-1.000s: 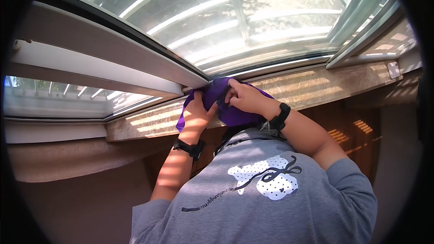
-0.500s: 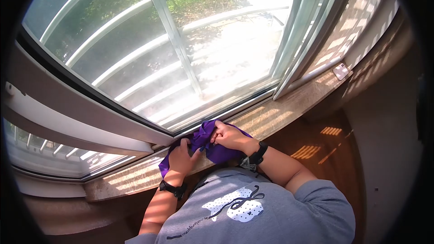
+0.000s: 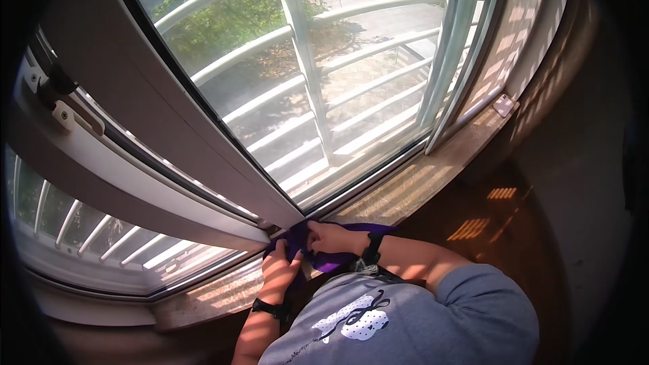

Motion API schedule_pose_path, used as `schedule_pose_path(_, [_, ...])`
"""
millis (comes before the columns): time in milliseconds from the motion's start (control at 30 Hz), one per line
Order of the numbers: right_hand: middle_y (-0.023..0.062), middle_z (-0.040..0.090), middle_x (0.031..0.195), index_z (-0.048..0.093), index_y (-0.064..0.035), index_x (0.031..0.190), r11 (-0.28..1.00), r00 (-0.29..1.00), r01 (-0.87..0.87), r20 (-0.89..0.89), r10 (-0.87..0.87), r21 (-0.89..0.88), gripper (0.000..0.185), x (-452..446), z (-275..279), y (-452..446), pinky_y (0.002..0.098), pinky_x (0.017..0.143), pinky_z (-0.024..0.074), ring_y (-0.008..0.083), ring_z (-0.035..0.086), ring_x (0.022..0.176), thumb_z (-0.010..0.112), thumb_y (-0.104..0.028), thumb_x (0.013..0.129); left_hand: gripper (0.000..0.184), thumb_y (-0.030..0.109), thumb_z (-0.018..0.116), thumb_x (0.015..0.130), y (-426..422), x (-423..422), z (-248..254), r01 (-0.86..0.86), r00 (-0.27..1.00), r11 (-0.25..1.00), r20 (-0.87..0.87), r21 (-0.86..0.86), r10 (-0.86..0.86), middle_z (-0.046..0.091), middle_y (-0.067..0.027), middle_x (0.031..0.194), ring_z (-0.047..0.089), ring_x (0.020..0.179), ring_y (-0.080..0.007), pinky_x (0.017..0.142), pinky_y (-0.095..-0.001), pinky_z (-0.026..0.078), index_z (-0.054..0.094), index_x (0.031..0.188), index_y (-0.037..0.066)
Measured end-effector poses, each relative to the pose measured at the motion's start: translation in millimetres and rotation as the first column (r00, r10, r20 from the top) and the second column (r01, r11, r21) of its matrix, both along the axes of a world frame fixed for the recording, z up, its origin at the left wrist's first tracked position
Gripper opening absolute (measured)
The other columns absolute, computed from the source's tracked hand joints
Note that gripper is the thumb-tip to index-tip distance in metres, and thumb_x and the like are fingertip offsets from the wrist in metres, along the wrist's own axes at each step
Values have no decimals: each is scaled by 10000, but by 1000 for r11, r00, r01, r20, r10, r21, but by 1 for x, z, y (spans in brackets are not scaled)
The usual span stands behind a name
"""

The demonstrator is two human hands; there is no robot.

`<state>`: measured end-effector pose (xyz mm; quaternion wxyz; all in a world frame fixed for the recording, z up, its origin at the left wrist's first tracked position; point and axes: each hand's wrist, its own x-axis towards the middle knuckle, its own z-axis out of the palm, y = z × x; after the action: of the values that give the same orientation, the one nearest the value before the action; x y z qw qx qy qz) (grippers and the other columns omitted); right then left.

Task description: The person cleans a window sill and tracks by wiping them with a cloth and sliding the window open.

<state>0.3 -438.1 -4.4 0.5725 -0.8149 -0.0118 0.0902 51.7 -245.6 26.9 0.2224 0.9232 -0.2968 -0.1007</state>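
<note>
At your far left, a window latch (image 3: 64,116) is fixed to the white frame, and the broad window sash (image 3: 162,108) slants down toward your hands. Your left hand (image 3: 278,274), with a black wristband (image 3: 270,309) behind it, has its grip narrowed on the purple cloth (image 3: 330,261); its hidden fingers you cannot make out. The cloth lies bunched on the windowsill (image 3: 378,196), by the sash's lower corner, under and between both your hands. Just beside, your right hand (image 3: 336,238) has its fingers curled in, pinching the same cloth, and wears a black band (image 3: 370,248) too. Farther right, sunlight stripes the brown floor (image 3: 490,213), and a phone (image 3: 503,105) lies near the windowsill's far end.
</note>
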Motion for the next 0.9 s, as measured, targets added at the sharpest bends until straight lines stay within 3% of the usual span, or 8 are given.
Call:
schedule_pose_path(167, [137, 657, 811, 365, -1, 958, 995, 997, 43, -69, -37, 89, 191, 1, 9, 18, 320, 619, 518, 225, 653, 692, 496, -48, 827, 460, 344, 662, 792, 21, 5, -5, 36, 999, 999, -5, 4, -36, 637, -192, 731, 611, 710, -383, 651, -451, 468, 506, 1110, 50])
schedule_pose_path(200, [130, 649, 803, 373, 14, 1011, 980, 994, 58, -101, -39, 193, 208, 2, 9, 18, 310, 626, 514, 207, 643, 689, 473, -28, 834, 501, 385, 673, 777, 21, 5, -5, 38, 999, 999, 7, 16, -38, 634, -199, 748, 615, 732, -370, 658, -442, 471, 523, 1108, 40])
schedule_pose_path(333, [149, 637, 792, 403, 49, 1129, 966, 987, 145, -95, -128, 212, 334, -1, -2, 22, 317, 630, 519, 223, 637, 684, 492, -33, 818, 505, 386, 678, 770, 23, 3, -2, 105, 993, 994, 45, 35, -106, 631, -198, 732, 619, 714, -367, 645, -444, 478, 512, 1087, 30])
schedule_pose_path(533, [137, 636, 747, 438, 45, 1081, 951, 977, 212, -79, -199, 226, 287, 0, -3, 21, 311, 606, 514, 215, 630, 633, 497, -40, 813, 501, 375, 693, 753, 18, 3, 4, 178, 980, 984, 91, 2, -178, 629, -194, 729, 622, 693, -364, 619, -448, 485, 503, 1054, 21])
schedule_pose_path(667, [86, 645, 788, 426, -9, 991, 941, 957, 263, -184, -226, 212, 183, -10, 20, 5, 263, 573, 480, 143, 618, 663, 476, -30, 817, 498, 363, 699, 747, 6, -6, 9, 156, 980, 988, 123, -2, -155, 621, -192, 734, 616, 694, -362, 622, -446, 488, 507, 1037, 8])
schedule_pose_path(800, [61, 644, 784, 448, -35, 1044, 913, 952, 282, -200, -229, 296, 232, -24, 21, -32, 242, 564, 463, 125, 614, 644, 471, -38, 813, 495, 392, 685, 751, -20, -14, 2, 108, 982, 994, 155, 9, -108, 620, -197, 759, 616, 705, -361, 626, -452, 491, 504, 1030, 25])
schedule_pose_path(900, [58, 642, 782, 460, -33, 1066, 936, 943, 291, -225, -245, 199, 246, -33, 10, -73, 237, 566, 460, 122, 610, 639, 464, -42, 820, 486, 413, 669, 759, -56, -23, 3, 80, 992, 994, 89, 79, -87, 619, -194, 754, 614, 699, -361, 615, -452, 491, 499, 1013, 35])
